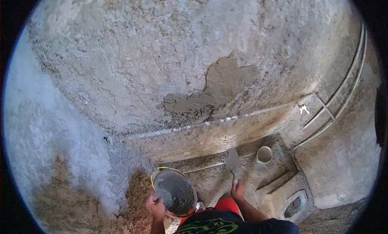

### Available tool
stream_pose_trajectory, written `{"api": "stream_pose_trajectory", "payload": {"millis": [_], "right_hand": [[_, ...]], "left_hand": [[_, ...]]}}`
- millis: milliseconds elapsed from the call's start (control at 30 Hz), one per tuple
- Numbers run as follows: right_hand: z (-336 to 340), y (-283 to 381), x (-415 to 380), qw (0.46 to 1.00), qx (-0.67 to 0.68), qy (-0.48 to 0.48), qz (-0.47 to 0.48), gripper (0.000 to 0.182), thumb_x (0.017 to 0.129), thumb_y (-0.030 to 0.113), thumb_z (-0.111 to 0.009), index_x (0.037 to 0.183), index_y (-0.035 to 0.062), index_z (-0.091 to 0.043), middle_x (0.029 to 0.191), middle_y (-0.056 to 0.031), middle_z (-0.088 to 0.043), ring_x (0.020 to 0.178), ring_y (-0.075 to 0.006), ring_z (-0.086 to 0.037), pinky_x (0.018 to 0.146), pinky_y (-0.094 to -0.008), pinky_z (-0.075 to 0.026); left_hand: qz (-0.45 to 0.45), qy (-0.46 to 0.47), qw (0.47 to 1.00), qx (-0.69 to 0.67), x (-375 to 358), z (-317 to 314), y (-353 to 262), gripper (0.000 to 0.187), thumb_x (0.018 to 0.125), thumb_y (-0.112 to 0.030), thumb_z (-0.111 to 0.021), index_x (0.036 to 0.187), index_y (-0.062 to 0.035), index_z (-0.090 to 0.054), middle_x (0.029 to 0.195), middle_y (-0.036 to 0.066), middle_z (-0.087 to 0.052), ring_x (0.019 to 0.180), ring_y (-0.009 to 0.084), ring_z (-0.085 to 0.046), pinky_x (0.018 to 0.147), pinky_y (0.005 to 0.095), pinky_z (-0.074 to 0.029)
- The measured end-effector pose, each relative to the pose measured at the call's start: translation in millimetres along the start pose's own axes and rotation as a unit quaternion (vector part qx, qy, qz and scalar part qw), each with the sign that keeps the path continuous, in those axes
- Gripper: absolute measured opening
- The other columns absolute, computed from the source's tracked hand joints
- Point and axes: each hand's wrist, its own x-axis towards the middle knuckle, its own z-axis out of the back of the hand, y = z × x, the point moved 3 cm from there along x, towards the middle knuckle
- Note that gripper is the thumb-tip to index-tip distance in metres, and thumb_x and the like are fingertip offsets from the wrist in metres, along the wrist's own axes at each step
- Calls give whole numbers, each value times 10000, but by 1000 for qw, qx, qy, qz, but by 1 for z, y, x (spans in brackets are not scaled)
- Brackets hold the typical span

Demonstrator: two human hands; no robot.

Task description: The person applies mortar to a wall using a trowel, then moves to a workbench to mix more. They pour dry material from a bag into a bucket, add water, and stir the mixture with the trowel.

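My left hand (156, 207) is closed on the rim of a round pan of wet mortar (174, 192), held at my left front. A yellow edge or cord runs around the pan's far side. In my right hand (238, 190) is a trowel (232, 160), gripped by its handle, with the flat grey blade pointing away from me toward the wall. The blade is apart from both the wall and the pan. Ahead on the rough wall (141, 56) is a darker, damp-looking patch of mortar (228, 82).
A ledge (194, 126) with white spots crosses the wall's lower part. Below, a pale bucket (264, 155) stands right of the trowel. Long pipes or poles (341, 92) lean at the right. A light frame with an oval opening (295, 203) lies lower right.
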Motion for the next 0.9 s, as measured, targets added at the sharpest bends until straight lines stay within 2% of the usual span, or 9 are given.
{"api": "stream_pose_trajectory", "payload": {"millis": [100, 267, 333, 400, 433, 500, 600, 800, 900], "right_hand": [[38, -28, -43, 992, 57, 88, -74, 366, 981, 319, -594, 1164, 5, -634, 902, -268, -683, 832, -440, -679, 765, -495, -525], [83, -16, -27, 971, 120, 204, -37, 399, 927, 320, -662, 1171, 5, -649, 1035, -234, -714, 960, -406, -697, 858, -447, -537], [90, 0, 4, 930, 134, 333, 86, 463, 922, 322, -662, 1261, 14, -594, 1172, -258, -670, 1070, -410, -664, 919, -458, -518], [96, 19, 40, 913, 12, 326, 244, 548, 911, 326, -665, 1353, 37, -521, 1275, -267, -613, 1143, -433, -618, 952, -494, -500], [104, 25, 55, 900, -12, 363, 241, 592, 893, 324, -674, 1388, 56, -489, 1256, -262, -613, 1123, -471, -603, 932, -532, -500], [129, 54, 76, 919, -20, 325, 223, 563, 865, 287, -705, 1344, 60, -513, 1167, -266, -626, 1042, -482, -617, 867, -551, -511], [165, 95, 95, 926, -26, 246, 286, 528, 851, 216, -668, 1316, 19, -511, 1103, -274, -637, 835, -462, -680, 720, -543, -557], [181, 129, 86, 924, 4, 197, 327, 555, 860, 206, -654, 1358, 8, -510, 1118, -280, -621, 939, -451, -668, 770, -523, -565], [207, 147, 64, 887, 9, 225, 403, 579, 831, 158, -662, 1383, 50, -526, 1166, -220, -585, 1055, -400, -635, 788, -476, -578]], "left_hand": [[-17, 7, 1000, 25, -2, -17, -41, 343, 623, 8, -694, 649, -27, -354, 615, 34, -318, 598, 173, -351, 540, 386, -330], [-65, -9, 996, 59, -14, -61, -76, 314, 651, -22, -685, 650, -19, -371, 590, 68, -302, 578, 184, -322, 524, 392, -318], [-97, -17, 994, 57, -23, -82, -96, 310, 651, -21, -689, 647, -13, -379, 588, 84, -321, 579, 186, -325, 523, 391, -322], [-108, 11, 994, -18, -30, -106, -113, 216, 696, -37, -708, 731, -5, -497, 629, 64, -439, 610, 159, -403, 545, 378, -380], [-99, 11, 994, -46, -32, -116, -109, 190, 716, -55, -713, 781, -14, -539, 641, 56, -468, 615, 151, -430, 551, 372, -397], [-145, 20, 987, 67, -39, -119, -158, 244, 694, -51, -700, 720, -24, -458, 631, 38, -384, 606, 127, -379, 526, 340, -337], [-168, 41, 984, -30, -43, -130, -193, 338, 645, 2, -673, 656, -62, -341, 629, -32, -316, 610, 85, -330, 515, 320, -262], [-158, 137, 971, -113, -69, -139, -253, 416, 627, 60, -660, 655, -113, -283, 667, -79, -291, 641, 51, -284, 538, 284, -217], [-196, 113, 967, -121, -69, -140, -271, 422, 618, 67, -657, 661, -109, -277, 673, -80, -283, 647, 49, -283, 545, 280, -204]]}}
